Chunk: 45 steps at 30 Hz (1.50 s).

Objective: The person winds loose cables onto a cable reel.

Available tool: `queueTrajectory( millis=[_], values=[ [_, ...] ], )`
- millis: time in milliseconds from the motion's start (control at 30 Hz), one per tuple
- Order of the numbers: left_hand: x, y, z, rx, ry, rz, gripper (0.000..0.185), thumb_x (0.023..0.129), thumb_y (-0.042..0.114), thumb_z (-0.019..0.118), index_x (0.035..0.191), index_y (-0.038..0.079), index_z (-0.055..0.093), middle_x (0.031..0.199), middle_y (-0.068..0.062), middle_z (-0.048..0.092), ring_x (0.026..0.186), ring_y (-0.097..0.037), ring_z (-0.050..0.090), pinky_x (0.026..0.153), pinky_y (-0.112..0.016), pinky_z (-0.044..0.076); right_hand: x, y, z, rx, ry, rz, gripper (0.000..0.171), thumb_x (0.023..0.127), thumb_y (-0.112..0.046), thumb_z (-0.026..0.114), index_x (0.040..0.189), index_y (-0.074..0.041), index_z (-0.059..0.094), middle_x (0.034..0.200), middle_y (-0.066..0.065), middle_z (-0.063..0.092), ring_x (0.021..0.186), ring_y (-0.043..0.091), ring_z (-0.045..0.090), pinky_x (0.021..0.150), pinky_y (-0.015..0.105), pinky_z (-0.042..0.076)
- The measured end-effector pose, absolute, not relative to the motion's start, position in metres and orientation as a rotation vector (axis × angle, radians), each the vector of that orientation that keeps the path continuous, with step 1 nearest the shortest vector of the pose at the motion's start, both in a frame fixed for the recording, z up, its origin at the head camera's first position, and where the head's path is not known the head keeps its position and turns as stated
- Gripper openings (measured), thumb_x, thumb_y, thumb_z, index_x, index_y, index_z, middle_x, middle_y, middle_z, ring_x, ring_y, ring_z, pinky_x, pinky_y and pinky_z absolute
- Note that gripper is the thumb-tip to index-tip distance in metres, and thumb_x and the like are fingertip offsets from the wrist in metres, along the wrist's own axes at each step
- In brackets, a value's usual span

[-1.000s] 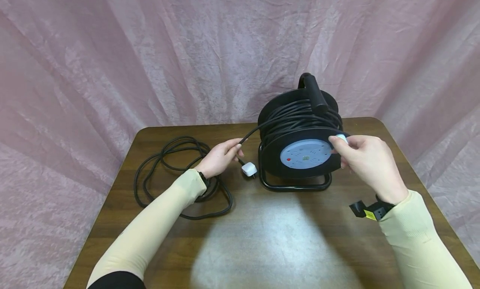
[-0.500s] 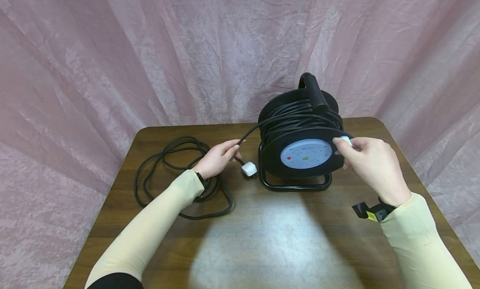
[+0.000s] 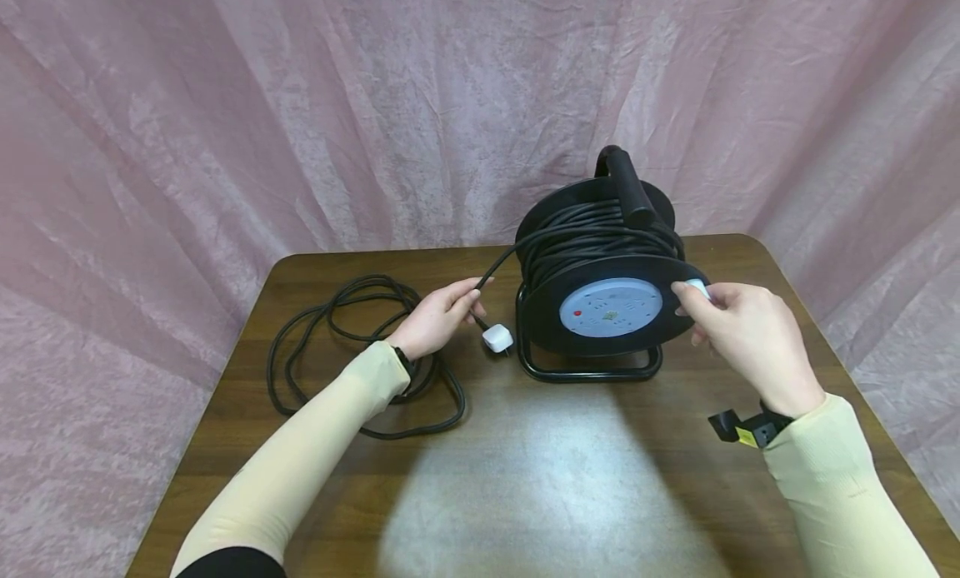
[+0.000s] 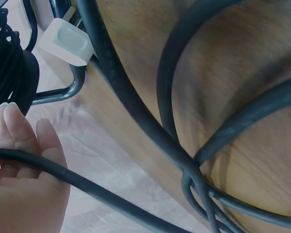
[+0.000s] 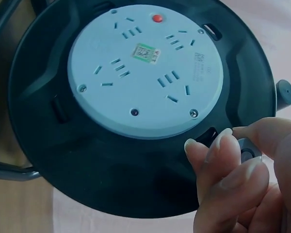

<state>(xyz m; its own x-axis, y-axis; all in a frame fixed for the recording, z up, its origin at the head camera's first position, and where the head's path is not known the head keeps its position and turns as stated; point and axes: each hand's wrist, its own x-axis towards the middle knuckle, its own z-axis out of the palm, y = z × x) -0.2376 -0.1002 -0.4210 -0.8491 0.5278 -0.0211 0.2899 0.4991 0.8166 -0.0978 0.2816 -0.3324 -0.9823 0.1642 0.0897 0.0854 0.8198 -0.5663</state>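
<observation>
A black cable reel (image 3: pixel 543 316) stands on the table right of centre, black cable wound on its drum. Its front carries a pale blue socket panel (image 5: pixel 145 107) with a red button. My right hand (image 3: pixel 753 336) pinches the whitish winding knob (image 3: pixel 699 286) at the right edge of the front disc; in the right wrist view the fingers partly hide it. My left hand (image 3: pixel 433 318) holds the cable (image 4: pixel 102 194) left of the reel, where it runs up onto the drum. A white plug (image 3: pixel 497 338) lies beside the reel's foot, just right of the left fingers.
Loose loops of cable (image 3: pixel 277 370) lie on the left of the wooden table (image 3: pixel 480 511), partly under the left forearm. A black carrying handle (image 3: pixel 633 193) tops the reel, and a tubular frame (image 3: pixel 592 378) supports it. A pink curtain (image 3: pixel 480 112) hangs behind.
My right hand has moved slightly right and down with the knob as the front disc turns a little. My left hand stays nearly still on the cable.
</observation>
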Motion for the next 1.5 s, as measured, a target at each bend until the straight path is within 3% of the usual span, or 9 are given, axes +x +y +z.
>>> queueTrajectory(
  millis=[267,600,800,1033,1200,1367,1500],
  values=[
    [-0.239,-0.1,-0.427,0.701,2.473,1.28,0.044,0.113,0.032,0.041,0.153,0.017,0.049,0.112,-0.014,0.07,0.104,-0.038,0.064,0.091,-0.042,0.049,-0.095,0.288,-0.343,-0.24,-2.866,0.894,0.056,0.103,-0.06,0.047,0.087,-0.016,0.078,0.067,-0.004,0.068,0.071,0.021,0.058,0.06,0.035,0.042],
    [-0.239,-0.097,-0.422,0.703,2.485,1.356,0.039,0.112,0.034,0.044,0.144,0.019,0.059,0.109,-0.003,0.071,0.096,-0.017,0.067,0.095,-0.04,0.051,-0.095,0.294,-0.356,-0.251,-2.894,0.904,0.055,0.103,-0.061,0.046,0.087,-0.017,0.076,0.069,-0.003,0.068,0.074,0.023,0.059,0.059,0.035,0.042],
    [-0.24,-0.094,-0.42,0.698,2.459,1.41,0.039,0.111,0.036,0.045,0.143,0.019,0.06,0.112,-0.008,0.07,0.1,-0.026,0.068,0.095,-0.04,0.051,-0.095,0.294,-0.36,-0.274,-2.904,0.921,0.056,0.102,-0.064,0.046,0.092,-0.019,0.078,0.069,-0.004,0.069,0.073,0.022,0.062,0.059,0.035,0.043],
    [-0.241,-0.093,-0.414,0.719,2.439,1.478,0.033,0.111,0.033,0.046,0.134,0.017,0.063,0.108,-0.01,0.067,0.101,-0.035,0.066,0.094,-0.05,0.052,-0.095,0.296,-0.367,-0.267,-2.923,0.924,0.056,0.102,-0.063,0.046,0.094,-0.019,0.079,0.069,-0.004,0.069,0.075,0.022,0.062,0.06,0.035,0.043],
    [-0.24,-0.093,-0.413,0.703,2.424,1.486,0.031,0.111,0.033,0.046,0.13,0.017,0.063,0.111,-0.012,0.067,0.103,-0.035,0.066,0.096,-0.051,0.051,-0.095,0.296,-0.37,-0.268,-2.929,0.902,0.057,0.102,-0.062,0.046,0.09,-0.016,0.077,0.068,-0.004,0.068,0.072,0.023,0.059,0.059,0.035,0.042],
    [-0.239,-0.093,-0.414,0.693,2.473,1.411,0.035,0.111,0.035,0.046,0.137,0.02,0.063,0.11,-0.002,0.067,0.105,-0.031,0.067,0.095,-0.041,0.053,-0.094,0.297,-0.373,-0.263,-2.931,0.893,0.057,0.103,-0.061,0.046,0.089,-0.015,0.076,0.068,-0.004,0.068,0.068,0.023,0.056,0.056,0.035,0.041],
    [-0.24,-0.095,-0.416,0.699,2.538,1.341,0.038,0.111,0.031,0.047,0.143,0.015,0.059,0.115,-0.006,0.068,0.104,-0.026,0.068,0.093,-0.038,0.053,-0.093,0.298,-0.376,-0.26,-2.943,0.891,0.057,0.103,-0.062,0.045,0.088,-0.015,0.076,0.068,-0.004,0.067,0.068,0.023,0.057,0.057,0.035,0.041]
  ],
)
